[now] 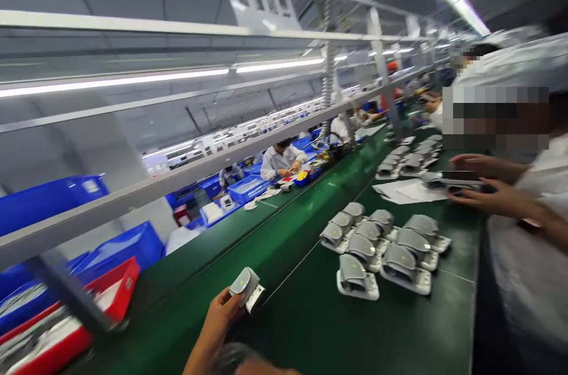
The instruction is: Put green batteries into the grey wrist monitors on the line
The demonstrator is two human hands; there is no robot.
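Note:
My left hand (220, 311) reaches up from the bottom edge, its fingers closed round a small grey and white device (247, 288), held just above the green conveyor belt (310, 316). To its right, several more of the same grey and white devices (381, 245) sit grouped on the belt. My right hand is out of view.
A person in white at the right has both hands (486, 183) on a device beside white papers (408, 190). More devices (406, 162) lie farther along. Blue bins (119, 245) and a red bin (110, 295) stand left under a metal rail (133, 194). Other workers (281, 159) sit across.

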